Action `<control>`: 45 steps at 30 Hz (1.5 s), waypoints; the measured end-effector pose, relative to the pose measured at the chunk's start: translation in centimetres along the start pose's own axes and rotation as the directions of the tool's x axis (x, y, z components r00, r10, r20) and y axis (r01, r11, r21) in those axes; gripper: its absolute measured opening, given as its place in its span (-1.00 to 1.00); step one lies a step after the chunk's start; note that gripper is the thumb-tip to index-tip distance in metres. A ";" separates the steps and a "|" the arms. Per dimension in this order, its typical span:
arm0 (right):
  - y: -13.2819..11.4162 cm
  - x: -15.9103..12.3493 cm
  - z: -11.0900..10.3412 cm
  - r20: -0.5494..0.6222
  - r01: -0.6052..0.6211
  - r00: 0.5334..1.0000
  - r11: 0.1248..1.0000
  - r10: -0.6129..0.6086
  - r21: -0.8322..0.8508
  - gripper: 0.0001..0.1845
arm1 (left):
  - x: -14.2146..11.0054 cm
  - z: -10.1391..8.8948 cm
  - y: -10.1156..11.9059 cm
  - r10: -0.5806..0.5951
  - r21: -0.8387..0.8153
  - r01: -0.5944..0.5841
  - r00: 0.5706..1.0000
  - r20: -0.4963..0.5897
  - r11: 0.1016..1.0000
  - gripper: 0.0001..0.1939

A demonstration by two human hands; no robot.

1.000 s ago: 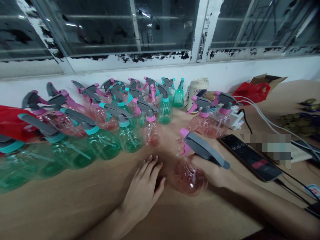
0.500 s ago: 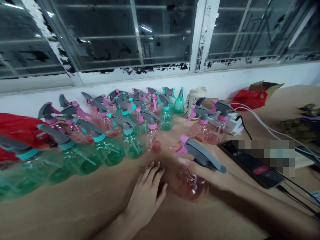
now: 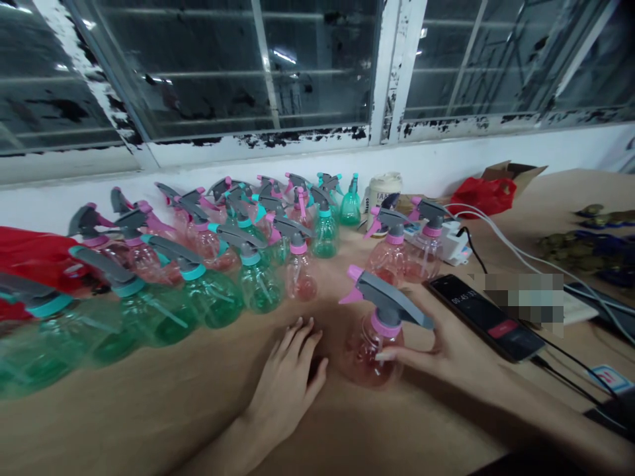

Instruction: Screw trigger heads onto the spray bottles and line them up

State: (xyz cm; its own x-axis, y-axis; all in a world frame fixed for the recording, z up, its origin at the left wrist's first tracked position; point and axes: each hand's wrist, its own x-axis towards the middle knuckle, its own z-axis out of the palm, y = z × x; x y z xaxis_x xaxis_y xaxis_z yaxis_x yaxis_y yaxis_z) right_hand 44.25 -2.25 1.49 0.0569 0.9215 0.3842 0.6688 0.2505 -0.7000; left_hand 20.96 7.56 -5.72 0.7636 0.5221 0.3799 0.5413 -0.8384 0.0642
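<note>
Just right of the middle stands a pink spray bottle [image 3: 364, 357] with a grey and pink trigger head; its nozzle points left. My right hand [image 3: 449, 357] is around its right side, thumb on the clear body below the pink collar, the other fingers hidden behind. Palm down on the table, my left hand [image 3: 285, 377] lies left of that bottle with fingers stretched out, holding nothing. Nearest beyond it are a small pink spray bottle [image 3: 300, 281] and a green spray bottle [image 3: 260, 291]. Two more pink bottles [image 3: 385, 261] stand behind the held one.
Several green and pink spray bottles fill the left side, beside a red bag [image 3: 40, 258]. On the right lie a phone [image 3: 483, 317], cables and a white power strip [image 3: 454, 241]. A paper cup [image 3: 384, 192] and another red bag [image 3: 483, 196] stand near the wall.
My right hand has slid from the trigger and neck of the pink spray bottle down to its body. The bottle stays in about the same place. My left hand keeps still.
</note>
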 end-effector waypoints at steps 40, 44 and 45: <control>2.9 12.1 3.1 -0.162 -0.125 0.985 0.885 0.058 -0.448 -0.68 | -0.1 0.1 0.0 0.003 -0.003 -0.003 1.000 -0.020 1.000 -0.68; 2.8 12.4 2.9 -0.153 -0.128 0.986 0.888 0.066 -0.441 -0.68 | -0.1 0.0 0.1 0.003 0.013 -0.003 1.000 -0.002 1.000 -0.68; 2.8 12.4 2.8 -0.145 -0.122 0.987 0.891 0.065 -0.437 -0.69 | -0.1 0.0 0.1 0.004 0.014 -0.004 1.000 0.002 1.000 -0.67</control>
State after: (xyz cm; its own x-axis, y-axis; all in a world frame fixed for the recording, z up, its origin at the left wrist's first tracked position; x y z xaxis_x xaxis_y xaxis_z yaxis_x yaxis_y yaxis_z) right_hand 44.80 10.75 2.64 0.2068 0.8830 0.4214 0.9129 -0.0191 -0.4078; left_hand 20.95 7.47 -5.72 0.7666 0.5186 0.3787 0.5426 -0.8385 0.0498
